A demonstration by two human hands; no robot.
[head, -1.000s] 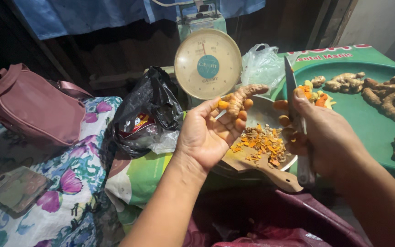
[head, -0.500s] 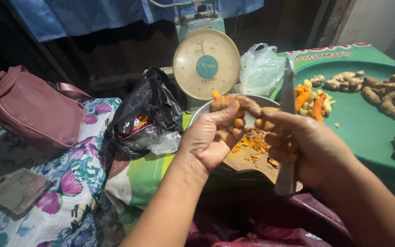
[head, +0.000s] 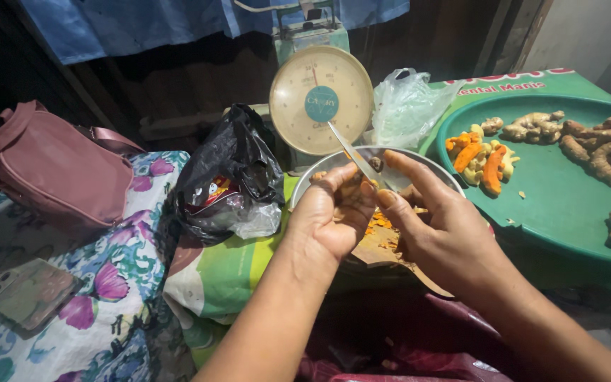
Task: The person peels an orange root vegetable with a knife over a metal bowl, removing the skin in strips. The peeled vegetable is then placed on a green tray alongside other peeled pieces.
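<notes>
Two bare forearms come up from the bottom edge of the view, with no sleeve, watch, bracelet or glove on either. The left hand (head: pixel 334 216) and the right hand (head: pixel 436 226) wear no rings that show. The fingernails are short and unpainted. Orange-yellow staining marks the fingertips (head: pixel 385 198) of the right hand, and smaller smears of the same colour sit on the left hand's fingers. Both wrists are bare.

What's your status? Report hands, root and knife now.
Left hand closed round turmeric root. Right hand holds knife, blade against the root over the metal bowl. Nothing in the way; green tray to the right.
</notes>
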